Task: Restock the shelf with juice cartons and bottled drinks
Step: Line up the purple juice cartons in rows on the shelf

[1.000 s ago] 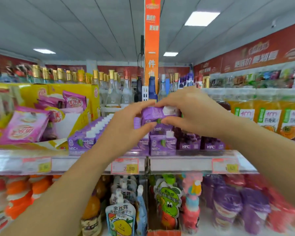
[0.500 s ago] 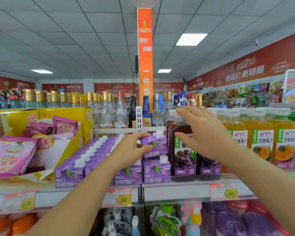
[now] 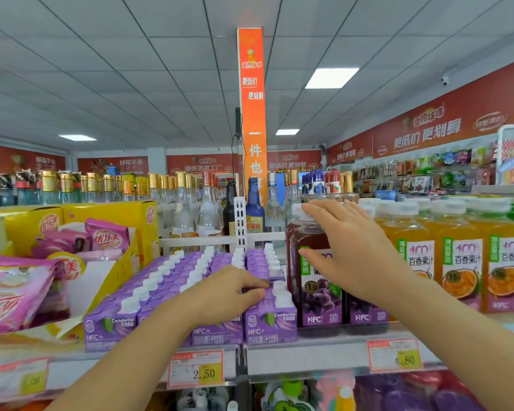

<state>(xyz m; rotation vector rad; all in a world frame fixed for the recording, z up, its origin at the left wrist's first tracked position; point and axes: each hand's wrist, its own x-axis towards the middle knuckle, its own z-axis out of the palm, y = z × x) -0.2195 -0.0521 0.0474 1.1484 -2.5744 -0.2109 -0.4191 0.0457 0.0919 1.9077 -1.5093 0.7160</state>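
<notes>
Pinching a purple juice carton (image 3: pixel 271 295) (white-capped, near its row's front) is the left hand (image 3: pixel 229 292). The right hand (image 3: pixel 347 250), fingers straight, touches a grape juice bottle (image 3: pixel 318 295).

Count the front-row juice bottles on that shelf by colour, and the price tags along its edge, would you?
Dark purple juice bottles: 2 (one half hidden by the right hand)
Orange juice bottles: 3
Price tags: 3
Total: 8
</notes>
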